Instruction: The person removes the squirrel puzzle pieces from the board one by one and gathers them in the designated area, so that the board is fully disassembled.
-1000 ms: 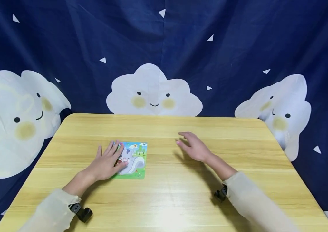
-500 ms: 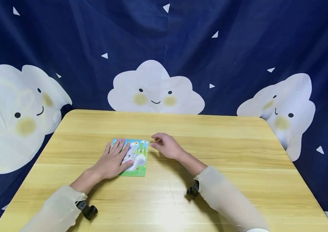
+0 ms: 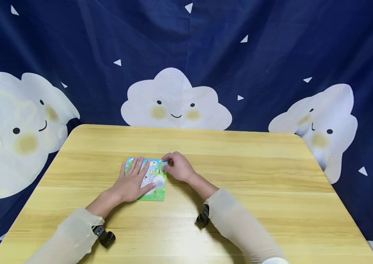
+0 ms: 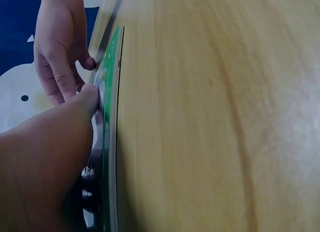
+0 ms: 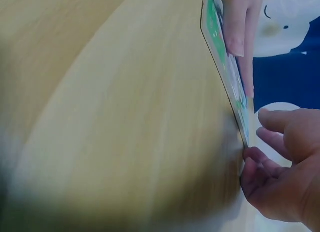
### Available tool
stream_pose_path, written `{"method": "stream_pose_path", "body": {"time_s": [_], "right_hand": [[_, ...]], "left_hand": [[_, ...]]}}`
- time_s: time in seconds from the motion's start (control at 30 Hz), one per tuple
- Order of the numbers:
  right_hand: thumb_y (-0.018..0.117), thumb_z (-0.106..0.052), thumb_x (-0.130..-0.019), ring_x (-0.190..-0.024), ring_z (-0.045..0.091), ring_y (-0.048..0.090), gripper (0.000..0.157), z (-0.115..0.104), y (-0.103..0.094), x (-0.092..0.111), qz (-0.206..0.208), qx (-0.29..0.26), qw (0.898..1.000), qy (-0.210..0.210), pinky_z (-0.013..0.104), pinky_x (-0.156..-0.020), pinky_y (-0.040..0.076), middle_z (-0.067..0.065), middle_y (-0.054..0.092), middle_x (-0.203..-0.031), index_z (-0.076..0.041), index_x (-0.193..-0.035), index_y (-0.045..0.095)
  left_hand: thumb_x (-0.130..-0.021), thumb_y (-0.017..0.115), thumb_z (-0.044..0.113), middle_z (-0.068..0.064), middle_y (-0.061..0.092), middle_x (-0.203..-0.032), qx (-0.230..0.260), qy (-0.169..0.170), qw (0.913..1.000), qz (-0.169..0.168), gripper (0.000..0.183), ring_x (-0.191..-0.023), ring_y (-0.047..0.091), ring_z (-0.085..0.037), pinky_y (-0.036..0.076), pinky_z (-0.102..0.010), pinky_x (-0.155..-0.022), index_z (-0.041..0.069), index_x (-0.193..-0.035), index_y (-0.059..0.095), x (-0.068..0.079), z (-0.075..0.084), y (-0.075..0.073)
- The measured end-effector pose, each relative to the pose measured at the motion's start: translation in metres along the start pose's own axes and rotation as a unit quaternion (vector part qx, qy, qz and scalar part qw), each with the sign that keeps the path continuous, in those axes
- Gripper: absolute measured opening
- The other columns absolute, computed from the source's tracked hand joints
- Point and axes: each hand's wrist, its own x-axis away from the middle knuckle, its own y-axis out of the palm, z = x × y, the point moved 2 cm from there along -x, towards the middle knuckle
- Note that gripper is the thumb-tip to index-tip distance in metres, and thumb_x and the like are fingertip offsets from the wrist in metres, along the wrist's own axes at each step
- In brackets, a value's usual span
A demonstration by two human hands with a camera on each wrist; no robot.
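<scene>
A square picture board [image 3: 158, 193] with a cartoon squirrel on a green and blue scene lies on the table, left of the middle. My left hand [image 3: 128, 186] rests on its left part with the fingers spread, hiding much of the squirrel. At the board's top right corner is my right hand [image 3: 180, 167], thumb and forefinger overlapping the edge. In the right wrist view, the curled fingers of that right hand [image 5: 287, 167] are right at the board's edge, and the thumb stands apart above it. From the left wrist, the board [image 4: 111, 91] shows a thin, layered side edge.
The wooden table [image 3: 239, 165] has rounded far corners. Behind it hangs a dark blue curtain [image 3: 255, 66] printed with white smiling clouds. A small black camera [image 3: 105, 236] sits at the left cuff, another black camera [image 3: 203, 217] at the right.
My right hand has moved left across the table to the board's top right corner. My left hand has shifted slightly right over the picture. The board lies nearly where it was.
</scene>
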Motion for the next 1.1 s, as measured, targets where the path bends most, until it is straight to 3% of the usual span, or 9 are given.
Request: {"method": "stream_pose_path", "body": {"time_s": [0.2, 0.43, 0.93, 1.1], "right_hand": [[0.074, -0.015, -0.095, -0.085, 0.015, 0.052, 0.022, -0.002, 0.008, -0.003, 0.021, 0.043, 0.998, 0.035, 0.026, -0.072, 0.047, 0.008, 0.059, -0.102, -0.006, -0.116, 0.073], [0.075, -0.023, -0.095, -0.085, 0.014, 0.052, 0.022, -0.002, 0.014, -0.005, 0.026, 0.075, 0.995, 0.065, 0.026, -0.069, 0.046, 0.003, 0.055, -0.105, -0.012, -0.114, 0.071], [0.077, -0.021, -0.093, -0.091, 0.017, 0.055, 0.020, -0.007, 0.013, -0.010, 0.011, 0.067, 0.994, 0.091, 0.031, -0.076, 0.050, 0.007, 0.056, -0.111, -0.008, -0.106, 0.072], [0.074, -0.020, -0.095, -0.087, 0.015, 0.057, 0.018, -0.006, 0.013, -0.012, 0.026, 0.082, 0.992, 0.090, 0.028, -0.076, 0.051, 0.005, 0.058, -0.105, -0.007, -0.106, 0.070]], "left_hand": [[-0.100, 0.041, 0.068, -0.022, -0.003, -0.169, 0.006, -0.014, 0.9997, -0.020, 0.094, -0.154, -0.008, -0.043, -0.012, -0.073, -0.113, 0.004, -0.163, 0.013, -0.003, -0.005, 0.009], [-0.101, 0.042, 0.066, -0.020, -0.008, -0.169, 0.011, -0.019, 0.9992, -0.033, 0.094, -0.154, -0.013, -0.041, -0.015, -0.071, -0.112, 0.005, -0.164, 0.010, -0.004, -0.006, 0.010], [-0.102, 0.044, 0.063, -0.021, -0.005, -0.169, 0.013, -0.020, 0.9993, -0.028, 0.091, -0.154, -0.011, -0.042, -0.013, -0.072, -0.112, 0.004, -0.163, 0.012, -0.002, 0.000, 0.005], [-0.102, 0.044, 0.063, -0.023, -0.003, -0.169, 0.017, -0.016, 0.9994, -0.024, 0.092, -0.154, -0.009, -0.043, -0.013, -0.073, -0.112, 0.003, -0.163, 0.013, 0.000, 0.000, 0.002]]}}
